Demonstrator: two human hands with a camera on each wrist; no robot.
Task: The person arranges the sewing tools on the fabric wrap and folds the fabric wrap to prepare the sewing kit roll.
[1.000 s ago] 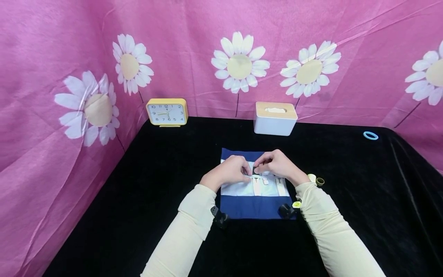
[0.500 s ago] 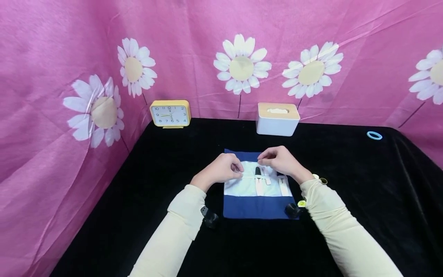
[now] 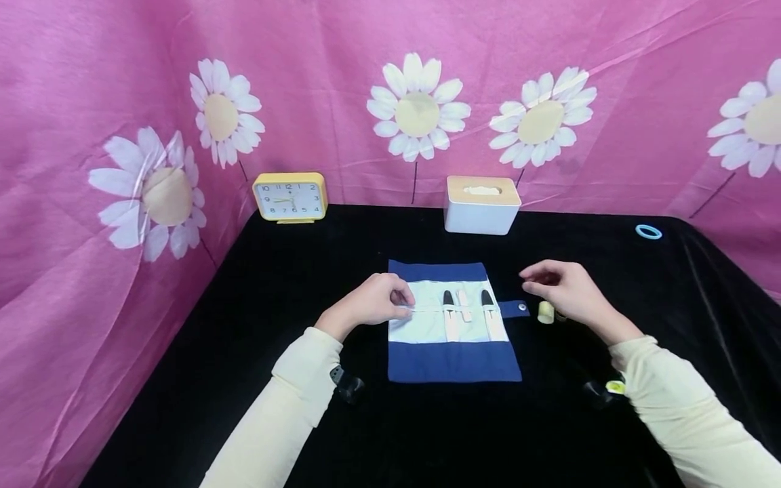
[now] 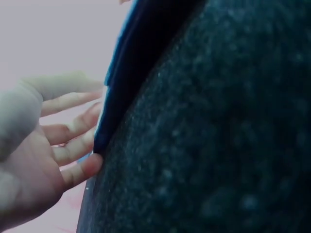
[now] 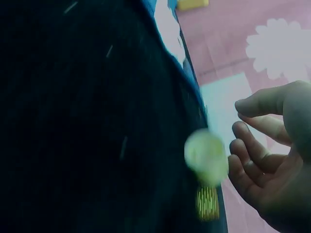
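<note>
A navy fabric case (image 3: 454, 362) with a white lining lies unfolded. Two black-tipped slim tools with pale lower parts, a left one (image 3: 449, 299) and a right one (image 3: 487, 298), sit under its band, with a small pale pink piece (image 3: 464, 305) between them. At the lining's left side is my left hand (image 3: 369, 299), fingers loosely bent, fingertips touching the case edge in the left wrist view. My right hand (image 3: 567, 288) hovers right of the case, fingers loosely bent, holding nothing. Below its fingertips stands a pale yellow cylinder (image 3: 546, 312), beside a ridged gold-coloured piece (image 5: 207, 203).
Black cloth covers the table (image 3: 342, 251). At the back stand a yellow clock (image 3: 291, 198) and a white tissue box (image 3: 481, 210) with a wooden lid. A light blue ring (image 3: 648, 232) lies at the far right. The case's snap strap (image 3: 514, 309) sticks out rightward.
My right hand has left the black-tipped tool in the case and moved right, near the yellow cylinder. My left hand has shifted left to the lining's edge.
</note>
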